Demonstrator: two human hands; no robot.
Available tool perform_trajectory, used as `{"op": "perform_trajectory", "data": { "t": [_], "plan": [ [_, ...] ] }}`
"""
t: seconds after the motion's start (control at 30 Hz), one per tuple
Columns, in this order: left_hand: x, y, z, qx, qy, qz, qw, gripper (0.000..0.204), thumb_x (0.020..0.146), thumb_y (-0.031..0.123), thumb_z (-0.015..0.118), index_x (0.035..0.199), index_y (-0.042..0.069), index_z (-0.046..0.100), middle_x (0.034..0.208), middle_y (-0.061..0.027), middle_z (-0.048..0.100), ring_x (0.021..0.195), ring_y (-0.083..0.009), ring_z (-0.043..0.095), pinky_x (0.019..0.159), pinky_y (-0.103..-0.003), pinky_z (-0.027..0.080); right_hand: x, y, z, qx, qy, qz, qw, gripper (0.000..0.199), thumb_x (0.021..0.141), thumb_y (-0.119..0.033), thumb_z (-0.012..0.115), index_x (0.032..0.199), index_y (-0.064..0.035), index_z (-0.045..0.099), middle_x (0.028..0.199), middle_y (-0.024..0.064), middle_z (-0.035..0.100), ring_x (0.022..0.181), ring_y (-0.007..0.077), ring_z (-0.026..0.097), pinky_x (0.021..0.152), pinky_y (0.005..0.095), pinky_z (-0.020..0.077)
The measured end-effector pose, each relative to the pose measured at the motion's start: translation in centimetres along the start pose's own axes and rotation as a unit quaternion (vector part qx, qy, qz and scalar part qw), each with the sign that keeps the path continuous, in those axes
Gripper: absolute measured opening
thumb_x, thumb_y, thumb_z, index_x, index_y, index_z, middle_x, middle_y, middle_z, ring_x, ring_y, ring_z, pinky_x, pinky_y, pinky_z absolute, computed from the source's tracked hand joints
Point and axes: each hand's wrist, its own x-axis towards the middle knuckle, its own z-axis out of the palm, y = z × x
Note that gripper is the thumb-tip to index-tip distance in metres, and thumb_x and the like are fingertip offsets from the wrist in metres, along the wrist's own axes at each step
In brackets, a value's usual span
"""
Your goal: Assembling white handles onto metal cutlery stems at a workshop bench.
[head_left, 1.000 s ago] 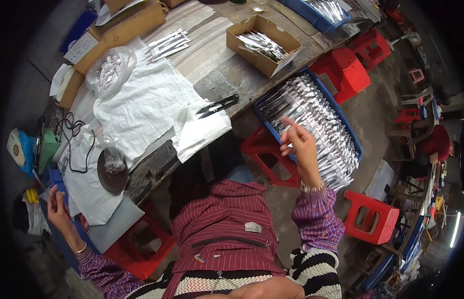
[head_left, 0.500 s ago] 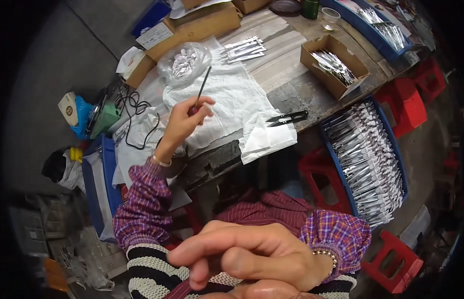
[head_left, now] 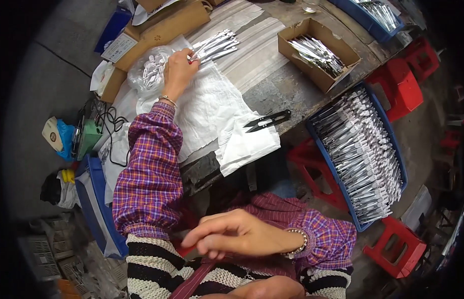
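Moving up to eleven o'clock, the left hand (head_left: 178, 74), its grip unclear, arrives beside silver sticks (head_left: 219, 46) at twelve, seemingly the work's focus; the right hand (head_left: 237, 235) hangs loosely open at six.

Stools (head_left: 406, 89): red plastic, several, on the right
Cardboard box (head_left: 164, 34): long, brown, white label on its end, at the back left
Cord (head_left: 111, 119): black, tangled, beside a green box (head_left: 89, 133)
Blue bag (head_left: 66, 139): crumpled plastic, far left
Blue bin (head_left: 107, 214): left, below the cord
Crates (head_left: 38, 255): grey, lower left
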Motion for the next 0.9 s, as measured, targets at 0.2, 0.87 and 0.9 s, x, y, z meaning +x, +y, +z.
{"op": "perform_trajectory", "data": {
  "t": [0.2, 0.87, 0.9],
  "plan": [
    [-0.3, -0.3, -0.3, 0.027, 0.005, 0.0, 1.0, 0.026, 0.077, 0.024, 0.065, 0.094, 0.004, 0.064, 0.08, -0.017, 0.064, 0.073, -0.0317, 0.062, 0.067, -0.04, 0.048, -3.0, 5.3, -5.6, -0.216, 0.25, -0.092, 0.939, 0.021, 0.089, -0.007, 0.056, 0.107, -0.0019, 0.063, 0.087, 0.0035, 0.06, 0.074, 0.0081, 0.056, 0.066, 0.0211, 0.0457],
    [-0.7, 0.9, -0.8, -0.036, 0.02, -0.044, 0.998, 0.017, 0.076, 0.022, 0.065, 0.078, 0.005, 0.067, 0.067, -0.0112, 0.063, 0.062, -0.0258, 0.061, 0.059, -0.035, 0.046, -8.1, 13.5, -7.5, -0.272, 0.36, -0.032, 0.892, 0.024, 0.087, -0.012, 0.06, 0.108, -0.0027, 0.064, 0.091, 0.0066, 0.068, 0.076, 0.0097, 0.059, 0.066, 0.0242, 0.0469],
    [-0.7, 0.7, -1.1, -0.061, 0.027, -0.052, 0.996, 0.016, 0.076, 0.021, 0.065, 0.076, 0.004, 0.067, 0.063, -0.009, 0.063, 0.057, -0.0202, 0.059, 0.055, -0.031, 0.045, -8.1, 13.5, -7.5, -0.269, 0.363, -0.044, 0.891, 0.023, 0.087, -0.012, 0.059, 0.108, -0.0024, 0.064, 0.09, 0.0061, 0.067, 0.076, 0.009, 0.059, 0.066, 0.0236, 0.0471]
  ]
}}
